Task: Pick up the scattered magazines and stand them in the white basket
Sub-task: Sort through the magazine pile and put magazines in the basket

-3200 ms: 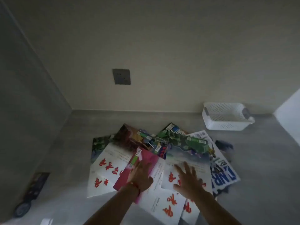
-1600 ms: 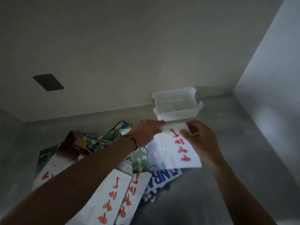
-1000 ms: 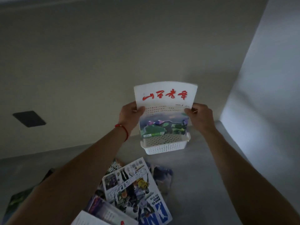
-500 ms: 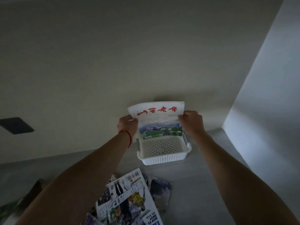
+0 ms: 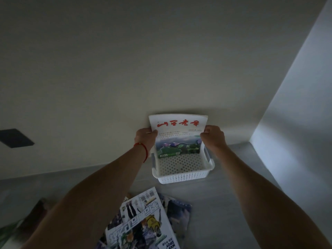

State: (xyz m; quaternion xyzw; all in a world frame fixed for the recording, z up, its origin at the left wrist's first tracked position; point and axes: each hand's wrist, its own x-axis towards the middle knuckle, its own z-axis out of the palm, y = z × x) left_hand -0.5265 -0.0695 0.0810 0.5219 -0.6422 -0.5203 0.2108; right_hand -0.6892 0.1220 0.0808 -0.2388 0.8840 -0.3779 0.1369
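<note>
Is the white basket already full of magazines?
No, the white basket holds just the one magazine that the left hand and right hand grip at its sides; its holey bottom is otherwise bare.

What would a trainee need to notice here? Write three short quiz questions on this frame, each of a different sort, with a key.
1. True or false: both hands grip the white magazine by its side edges.
2. Where is the magazine's lower edge? A) on the floor beside the white basket; B) inside the basket, at its far end; C) on the pile of magazines.
3. Fill in: the left hand's wrist wears a ____ string.

Key: 1. True; the left hand and the right hand each hold one side. 2. B. 3. Red.
</note>
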